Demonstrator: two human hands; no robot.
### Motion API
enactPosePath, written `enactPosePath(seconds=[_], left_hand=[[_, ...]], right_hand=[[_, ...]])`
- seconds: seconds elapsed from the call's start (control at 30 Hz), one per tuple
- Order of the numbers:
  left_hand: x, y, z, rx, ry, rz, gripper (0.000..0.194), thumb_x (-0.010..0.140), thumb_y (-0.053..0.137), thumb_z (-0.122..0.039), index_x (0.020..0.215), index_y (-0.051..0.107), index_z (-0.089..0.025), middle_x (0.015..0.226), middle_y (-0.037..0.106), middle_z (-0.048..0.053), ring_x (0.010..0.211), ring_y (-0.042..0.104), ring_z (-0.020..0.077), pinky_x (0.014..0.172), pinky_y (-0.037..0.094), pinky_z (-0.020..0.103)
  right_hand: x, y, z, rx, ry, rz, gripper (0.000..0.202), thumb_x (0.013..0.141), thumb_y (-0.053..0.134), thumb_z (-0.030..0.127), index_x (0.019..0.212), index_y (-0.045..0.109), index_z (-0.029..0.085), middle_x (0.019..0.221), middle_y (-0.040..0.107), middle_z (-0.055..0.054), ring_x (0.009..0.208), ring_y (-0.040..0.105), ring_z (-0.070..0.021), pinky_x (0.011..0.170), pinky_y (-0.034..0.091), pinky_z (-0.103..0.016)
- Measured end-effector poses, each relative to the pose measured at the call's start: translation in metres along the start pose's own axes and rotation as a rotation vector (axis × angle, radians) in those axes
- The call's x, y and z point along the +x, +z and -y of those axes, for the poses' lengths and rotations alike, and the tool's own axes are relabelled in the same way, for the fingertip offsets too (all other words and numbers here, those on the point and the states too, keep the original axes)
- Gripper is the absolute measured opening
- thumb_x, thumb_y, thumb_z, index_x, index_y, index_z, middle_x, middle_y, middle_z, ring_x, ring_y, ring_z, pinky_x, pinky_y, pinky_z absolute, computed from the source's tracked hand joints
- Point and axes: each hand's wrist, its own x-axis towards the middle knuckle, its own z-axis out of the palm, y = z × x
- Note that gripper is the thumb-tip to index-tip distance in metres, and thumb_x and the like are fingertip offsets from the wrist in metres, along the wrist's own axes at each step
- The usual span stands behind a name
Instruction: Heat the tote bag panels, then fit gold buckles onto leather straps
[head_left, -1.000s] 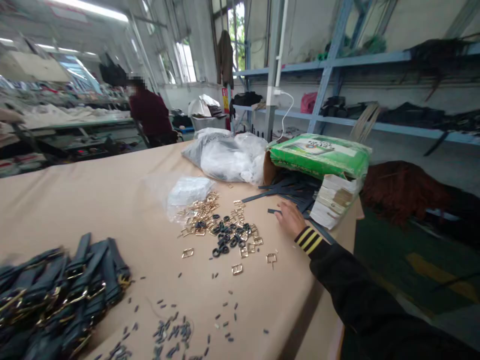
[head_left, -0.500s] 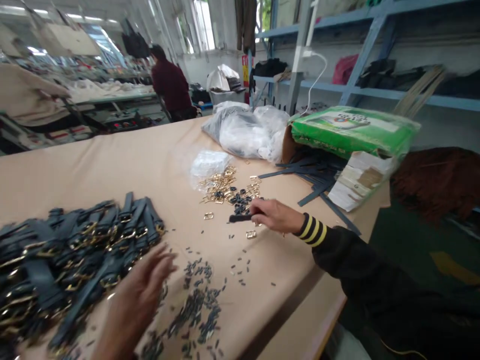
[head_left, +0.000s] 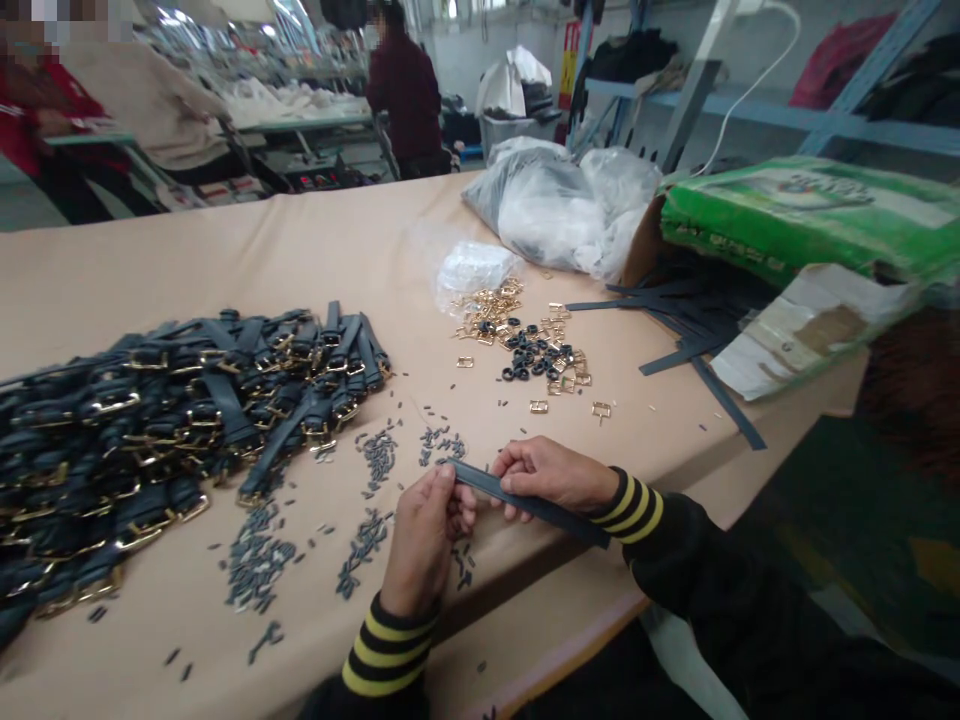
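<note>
A dark blue-grey strap (head_left: pixel 556 514) is stretched between my two hands above the table's front edge. My left hand (head_left: pixel 429 520) pinches its left end between thumb and fingers. Farther along, my right hand (head_left: pixel 551 475) grips the strap near its middle, and the other end runs out under my right wrist. Small dark cut pieces (head_left: pixel 259 560) lie scattered to the left of my hands. Beyond them are a heap of gold buckles (head_left: pixel 487 310) and a cluster of black loops (head_left: pixel 536 350). Single gold buckles (head_left: pixel 538 407) lie nearer to my right hand.
A big pile of buckled straps (head_left: pixel 187 400) covers the table's left side. At the back stand plastic bags (head_left: pixel 555 205). On the right, a green box (head_left: pixel 802 220) lies open with loose strips (head_left: pixel 675 315) spilling out. People are at work beyond the table.
My right hand has come back toward me from the buckle heap with the strap. My left hand has moved right and now holds the strap's end. The view has shifted.
</note>
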Motion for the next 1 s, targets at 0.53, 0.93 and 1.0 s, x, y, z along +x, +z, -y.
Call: enactPosePath(seconds=[0.53, 0.93, 1.0], left_hand=[[-0.005, -0.015, -0.014, -0.096, 0.149, -0.274, 0.020, 0.070, 0.061, -0.028, 0.072, 0.044, -0.017, 0.054, 0.052, -0.006, 0.044, 0.048, 0.0062, 0.041, 0.038, 0.015], [-0.018, -0.020, -0.014, 0.001, 0.042, -0.191, 0.022, 0.070, 0.062, -0.029, 0.076, 0.045, -0.017, 0.057, 0.060, -0.002, 0.050, 0.054, 0.0082, 0.046, 0.042, 0.015], [-0.017, -0.021, -0.015, 0.049, 0.045, -0.169, 0.022, 0.070, 0.061, -0.030, 0.075, 0.045, -0.017, 0.054, 0.059, -0.002, 0.047, 0.052, 0.0076, 0.045, 0.042, 0.016]], right_hand=[[-0.037, -0.040, 0.000, -0.149, -0.027, -0.141, 0.024, 0.073, 0.065, 0.032, 0.072, 0.055, 0.010, 0.063, 0.060, -0.001, 0.046, 0.051, -0.0047, 0.044, 0.040, -0.014], [-0.058, -0.034, 0.017, -0.445, 0.018, 0.216, 0.044, 0.070, 0.069, 0.037, 0.105, 0.061, 0.011, 0.095, 0.063, -0.009, 0.082, 0.059, -0.0175, 0.073, 0.048, -0.028], [-0.066, -0.035, 0.021, -0.294, 0.055, 0.347, 0.061, 0.065, 0.072, 0.042, 0.115, 0.055, 0.011, 0.108, 0.060, -0.013, 0.091, 0.059, -0.0203, 0.079, 0.047, -0.031]])
